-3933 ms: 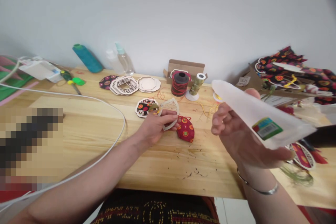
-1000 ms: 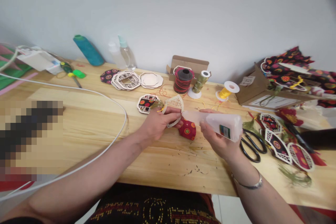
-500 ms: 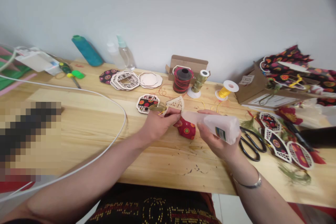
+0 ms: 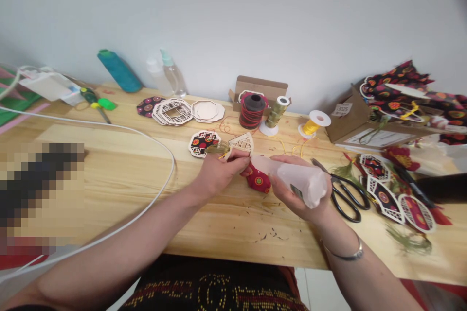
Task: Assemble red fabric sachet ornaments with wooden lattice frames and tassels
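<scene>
My left hand (image 4: 222, 170) pinches a pale wooden lattice piece (image 4: 242, 144), with olive threads (image 4: 218, 148) beside its fingers. Red patterned fabric (image 4: 259, 181) shows just below the fingertips; whether it is joined to the wooden piece is hidden. My right hand (image 4: 297, 199) is wrapped round a translucent white glue bottle (image 4: 301, 177), tilted so that its nozzle meets the left fingertips. Left of the lattice piece lies an octagonal ornament (image 4: 204, 144) with dark floral fabric. Black-handled scissors (image 4: 348, 197) lie just right of my right hand.
Thread spools (image 4: 251, 111) and a yellow spool (image 4: 314, 124) stand behind the hands. A cardboard box (image 4: 350, 121) of fabric is at the right, above finished ornaments (image 4: 386, 199). Stacked wooden frames (image 4: 173, 112), bottles (image 4: 173, 75) and a teal cone (image 4: 119, 72) line the back. A white cable (image 4: 171, 160) crosses the left.
My right hand has tipped the bottle, its base now lower and farther left, and more of the scissors shows. My left hand keeps nearly the same place and grasp.
</scene>
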A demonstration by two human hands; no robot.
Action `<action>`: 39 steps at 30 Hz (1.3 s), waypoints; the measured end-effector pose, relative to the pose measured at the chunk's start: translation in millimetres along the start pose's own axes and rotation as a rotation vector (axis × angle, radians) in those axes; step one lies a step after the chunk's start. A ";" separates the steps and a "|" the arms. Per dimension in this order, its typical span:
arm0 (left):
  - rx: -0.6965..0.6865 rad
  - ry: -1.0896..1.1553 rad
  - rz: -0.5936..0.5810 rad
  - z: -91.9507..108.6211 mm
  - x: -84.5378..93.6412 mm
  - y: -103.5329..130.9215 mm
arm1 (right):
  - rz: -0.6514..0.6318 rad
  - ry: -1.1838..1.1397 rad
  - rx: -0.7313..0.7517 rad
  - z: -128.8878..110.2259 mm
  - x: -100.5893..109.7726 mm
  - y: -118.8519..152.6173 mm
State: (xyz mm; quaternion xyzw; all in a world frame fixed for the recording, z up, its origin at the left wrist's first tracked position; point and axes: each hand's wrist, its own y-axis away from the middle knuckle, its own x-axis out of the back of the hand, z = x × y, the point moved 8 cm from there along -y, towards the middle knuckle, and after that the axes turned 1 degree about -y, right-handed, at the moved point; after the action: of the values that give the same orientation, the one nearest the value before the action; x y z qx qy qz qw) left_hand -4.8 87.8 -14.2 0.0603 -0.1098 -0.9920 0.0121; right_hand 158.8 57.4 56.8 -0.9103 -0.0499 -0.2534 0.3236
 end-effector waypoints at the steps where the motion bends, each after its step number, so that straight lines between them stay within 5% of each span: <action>1: 0.014 0.023 0.010 -1.5 0.9 -0.6 | -0.004 0.004 0.010 -1.5 -0.2 -0.4; 13: 0.177 0.247 -0.006 -15.1 -2.2 -3.4 | 0.220 -0.320 -0.351 32.5 12.1 4.6; 34: 0.205 0.293 -0.030 -16.3 -5.7 -2.3 | 0.068 -0.215 -0.201 20.7 1.4 2.4; 39: 0.210 0.267 -0.067 -17.9 -8.3 -1.2 | 0.063 -0.267 -0.310 28.4 -1.6 2.8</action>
State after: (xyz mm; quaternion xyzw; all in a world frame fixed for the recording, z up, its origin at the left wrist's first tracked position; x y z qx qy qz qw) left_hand 5.6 85.4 -30.9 0.1962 -0.2082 -0.9581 -0.0131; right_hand 170.3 72.8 35.6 -0.9758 -0.0244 -0.1250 0.1780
